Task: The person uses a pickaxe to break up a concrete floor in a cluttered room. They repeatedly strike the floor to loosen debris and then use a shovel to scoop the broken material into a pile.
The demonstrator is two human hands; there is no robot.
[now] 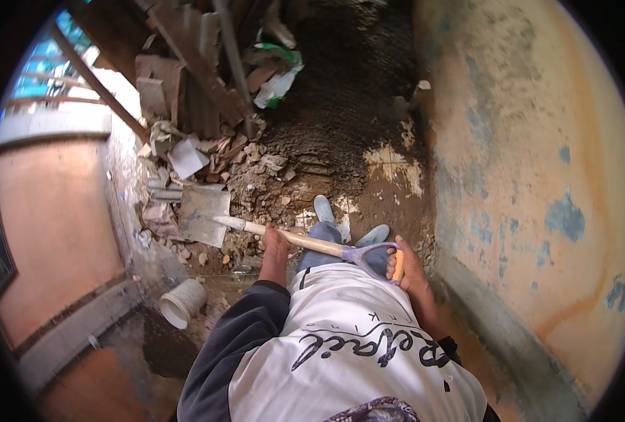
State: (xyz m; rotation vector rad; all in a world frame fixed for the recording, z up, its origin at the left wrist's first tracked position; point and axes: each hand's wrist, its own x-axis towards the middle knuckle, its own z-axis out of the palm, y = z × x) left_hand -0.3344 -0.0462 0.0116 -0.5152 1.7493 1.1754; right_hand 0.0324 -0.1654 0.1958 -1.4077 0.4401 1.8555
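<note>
Head view, looking down: the left hand (276,244) wraps the wooden shaft (312,243) of a D-handled shovel (249,226); the right hand (413,269) curls around its orange grip (398,266). The shovel slants in front of the white shirt (351,299), its metal blade (203,216) at left beside broken rubble (252,167). The step looks like shovel work; the next move likely calls for two firm grips and a steady blade angle.

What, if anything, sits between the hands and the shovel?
Nothing visible. The left hand is around the wooden shaft of the shovel, and the right hand holds the orange grip at its purple handle. Both hands are bare, directly on the tool.
</note>
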